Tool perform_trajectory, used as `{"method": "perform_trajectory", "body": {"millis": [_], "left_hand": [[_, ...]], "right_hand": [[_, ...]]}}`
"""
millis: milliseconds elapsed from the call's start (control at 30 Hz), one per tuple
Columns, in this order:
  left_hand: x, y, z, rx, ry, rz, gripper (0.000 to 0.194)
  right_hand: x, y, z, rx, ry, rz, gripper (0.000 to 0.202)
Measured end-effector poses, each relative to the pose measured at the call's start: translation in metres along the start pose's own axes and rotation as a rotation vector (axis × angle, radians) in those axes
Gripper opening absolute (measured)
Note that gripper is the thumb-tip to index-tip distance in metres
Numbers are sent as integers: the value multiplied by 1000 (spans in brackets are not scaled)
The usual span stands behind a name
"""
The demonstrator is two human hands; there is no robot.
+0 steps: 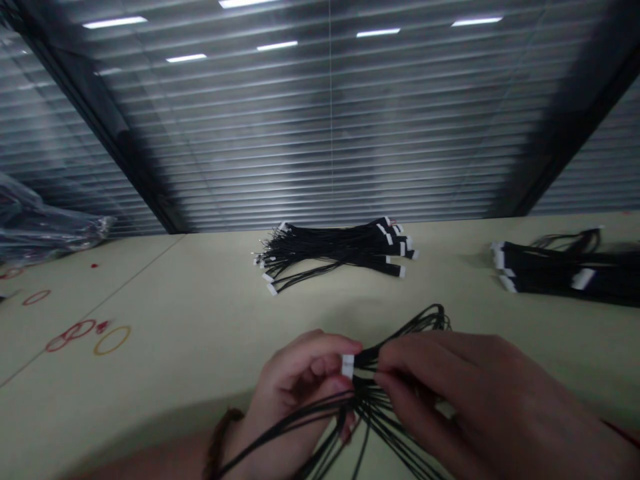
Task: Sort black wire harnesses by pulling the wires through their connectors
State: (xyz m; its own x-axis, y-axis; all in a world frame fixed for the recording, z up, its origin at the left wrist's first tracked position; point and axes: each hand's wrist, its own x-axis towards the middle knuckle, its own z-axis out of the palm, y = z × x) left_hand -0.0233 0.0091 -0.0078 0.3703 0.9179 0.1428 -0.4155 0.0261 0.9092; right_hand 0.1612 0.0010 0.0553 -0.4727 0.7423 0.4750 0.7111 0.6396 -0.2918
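A wire harness (370,395) of many thin black wires spreads out around a small white connector (348,366). The thumb and fingers of my left hand (305,387) are closed on that connector. From the other side, my right hand (465,393) pinches black wires close to the connector; its fingertips partly hide them. Some wires loop up above my right hand, while others hang down between both hands and across my left wrist. Their lower ends run out of view.
A pile of black wire harnesses (340,247) with white connectors lies by the window blinds (320,133). More harnesses (555,270) lie at right. Red rubber bands (70,335) and a yellow one (112,340) lie at left, below a clear plastic bag (45,227).
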Motion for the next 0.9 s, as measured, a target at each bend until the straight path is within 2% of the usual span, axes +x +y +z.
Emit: {"method": "perform_trajectory", "body": {"millis": [167,567,733,900], "left_hand": [[-1,1,2,2,-5,-58,25],[0,4,7,55,31,-121,27],[0,0,9,88,40,-91,24],[8,1,0,142,62,34,26]], "right_hand": [[1,-1,6,-73,61,-98,34],[1,-3,9,-117,91,-117,33],[0,-6,7,-130,99,-88,30],[-2,-4,1,-117,90,-71,27]]}}
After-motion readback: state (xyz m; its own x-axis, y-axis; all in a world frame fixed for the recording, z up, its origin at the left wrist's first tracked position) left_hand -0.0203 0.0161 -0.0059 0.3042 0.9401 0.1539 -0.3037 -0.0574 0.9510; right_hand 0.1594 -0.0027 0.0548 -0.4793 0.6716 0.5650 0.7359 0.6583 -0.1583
